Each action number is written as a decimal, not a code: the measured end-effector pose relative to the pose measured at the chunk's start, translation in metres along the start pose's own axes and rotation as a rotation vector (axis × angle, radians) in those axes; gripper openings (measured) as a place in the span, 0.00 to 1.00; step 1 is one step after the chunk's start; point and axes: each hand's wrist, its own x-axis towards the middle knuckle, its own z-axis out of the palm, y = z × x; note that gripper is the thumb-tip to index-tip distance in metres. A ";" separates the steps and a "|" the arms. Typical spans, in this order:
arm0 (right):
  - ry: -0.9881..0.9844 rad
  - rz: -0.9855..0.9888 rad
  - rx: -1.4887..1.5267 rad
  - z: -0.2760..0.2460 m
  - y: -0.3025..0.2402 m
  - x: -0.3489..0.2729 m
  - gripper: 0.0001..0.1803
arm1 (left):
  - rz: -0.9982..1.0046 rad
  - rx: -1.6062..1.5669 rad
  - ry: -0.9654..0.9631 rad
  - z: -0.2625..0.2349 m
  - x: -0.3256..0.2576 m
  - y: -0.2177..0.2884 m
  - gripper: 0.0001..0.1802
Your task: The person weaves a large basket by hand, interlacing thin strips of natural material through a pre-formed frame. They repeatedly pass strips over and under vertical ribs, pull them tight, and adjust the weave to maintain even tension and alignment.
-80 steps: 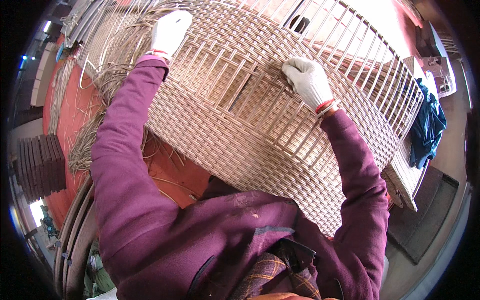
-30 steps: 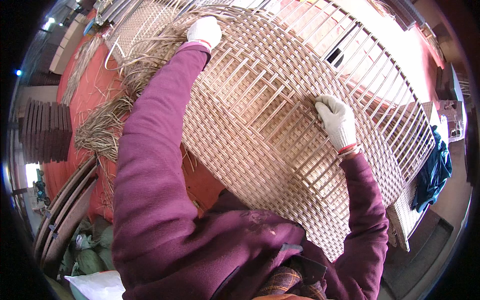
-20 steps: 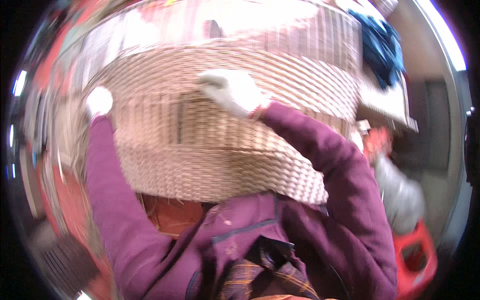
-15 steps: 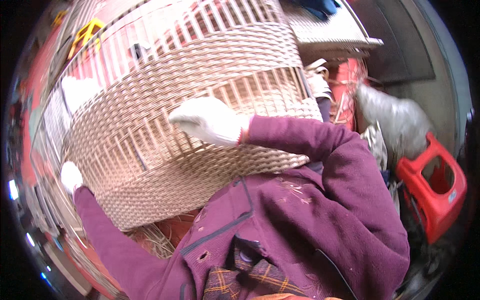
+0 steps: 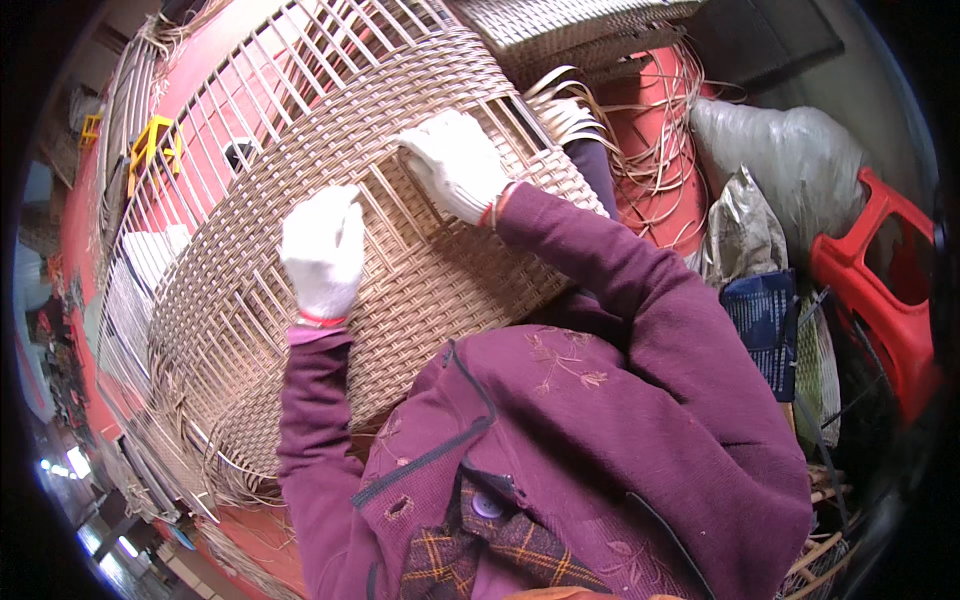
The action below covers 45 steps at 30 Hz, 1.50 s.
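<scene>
A large curved panel of light brown wicker weave [image 5: 450, 300] lies across my lap, partly woven, with bare parallel slats [image 5: 385, 205] showing in an open strip. My left hand [image 5: 324, 250], in a white glove, is over the left of this strip with its fingers curled together. To its right, my right hand [image 5: 455, 165], gloved too, bends its fingers down at the strip's upper edge. Both touch or nearly touch the weave. Whatever the fingertips pinch, if anything, is hidden.
Loose wicker strands [image 5: 655, 150] trail over the red floor at the right. Beyond them are a clear plastic bundle [image 5: 785, 150] and a red plastic stool [image 5: 880, 290]. Another woven piece [image 5: 575, 25] stands at the back. A yellow stool [image 5: 150, 150] is at the far left.
My left hand has come from the panel's left edge to its middle. My right hand has moved up and right, its fingers now bent down at the weave. The view has shifted.
</scene>
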 end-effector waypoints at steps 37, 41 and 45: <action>-0.222 0.748 0.227 -0.304 0.076 -0.112 0.24 | -0.065 -0.354 -0.107 0.068 0.109 0.197 0.18; -0.194 0.871 0.238 -0.299 0.126 -0.141 0.24 | -0.009 -0.324 -0.176 0.125 0.114 0.204 0.19; -0.150 0.856 0.160 -0.266 0.168 -0.165 0.31 | 0.076 -0.195 -0.355 0.181 0.108 0.186 0.21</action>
